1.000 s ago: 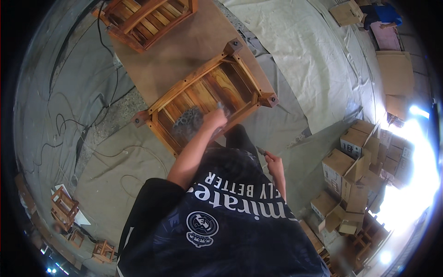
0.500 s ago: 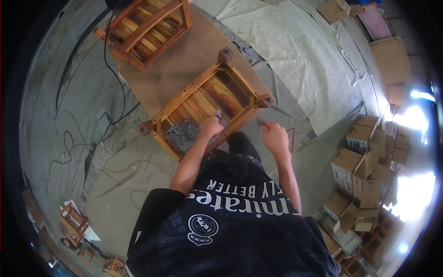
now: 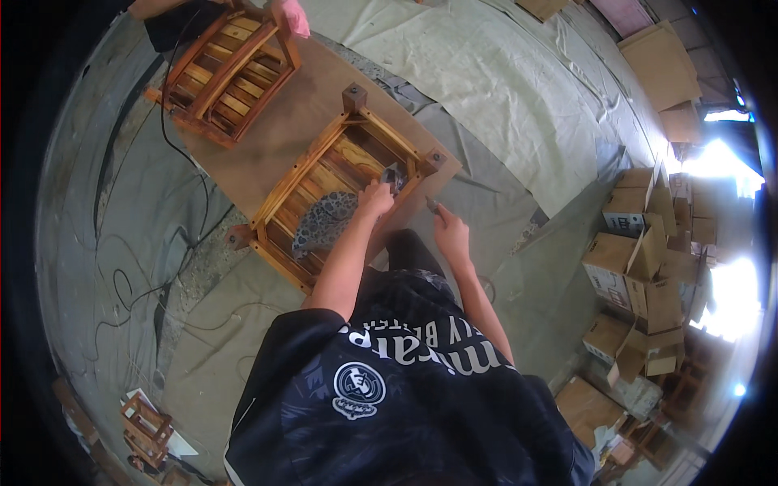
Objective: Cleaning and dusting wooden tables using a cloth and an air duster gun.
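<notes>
My left hand (image 3: 375, 199) is closed on a grey-and-black spotted cloth (image 3: 322, 220), inside an upturned wooden slatted frame (image 3: 301, 172). Part of the cloth drapes over the slats toward the frame's near side. A dark grey bit pokes out beyond those fingers; what it is stays unclear. My right hand (image 3: 450, 235), just off the frame's right side, grips a small grey tool (image 3: 433, 206) whose kind is too small to tell. Blocky feet with dark ends stand up at the frame's corners.
The frame lies on a brown board (image 3: 251, 159). A second slatted wooden piece (image 3: 235, 69) is on its far left part, where a co-worker's pink-gloved hand (image 3: 293, 18) touches it. A black cable (image 3: 182, 150) hangs beside it. Cardboard boxes (image 3: 616, 263) stack at right.
The view has shifted. My left hand has moved toward the frame's right corner with the cloth, and the right hand has come closer to the frame. A co-worker's pink-gloved hand has appeared at the far piece.
</notes>
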A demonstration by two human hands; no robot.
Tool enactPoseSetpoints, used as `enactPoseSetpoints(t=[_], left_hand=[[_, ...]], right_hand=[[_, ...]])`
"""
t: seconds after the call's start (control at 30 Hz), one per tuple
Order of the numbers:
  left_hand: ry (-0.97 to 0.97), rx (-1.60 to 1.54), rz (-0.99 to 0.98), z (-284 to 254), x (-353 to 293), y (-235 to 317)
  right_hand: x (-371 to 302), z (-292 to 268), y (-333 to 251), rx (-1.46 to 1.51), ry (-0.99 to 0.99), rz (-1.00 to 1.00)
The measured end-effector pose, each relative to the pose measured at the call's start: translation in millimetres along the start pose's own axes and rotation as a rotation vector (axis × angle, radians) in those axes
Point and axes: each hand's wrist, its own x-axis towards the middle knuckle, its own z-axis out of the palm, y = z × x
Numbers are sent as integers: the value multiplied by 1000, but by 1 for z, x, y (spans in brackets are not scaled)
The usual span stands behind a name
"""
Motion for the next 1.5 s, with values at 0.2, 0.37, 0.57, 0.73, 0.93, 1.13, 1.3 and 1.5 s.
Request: enactPoseSetpoints(t=[0.2, 0.37, 0.57, 0.73, 0.93, 1.13, 1.3, 1.5], left_hand=[[-64, -134, -40, -1, -34, -48], [19, -277, 9, 2, -114, -108], [59, -135, -99, -20, -138, -44], [472, -97, 336, 25, -67, 43], [670, 718, 436, 72, -53, 27], [485, -86, 106, 54, -152, -69], [522, -86, -114, 33, -196, -79], [1406, -358, -909, -28, -96, -74]], right_hand=[[23, 2, 24, 50, 56, -37], [9, -19, 21, 144, -383, 106], [-33, -74, 12, -46, -285, 67], [-25, -98, 14, 60, -477, 26], [18, -146, -20, -74, -499, 93], [94, -155, -77, -128, -841, -176], [170, -98, -122, -233, -820, -481], [196, -63, -196, -290, -666, -481]])
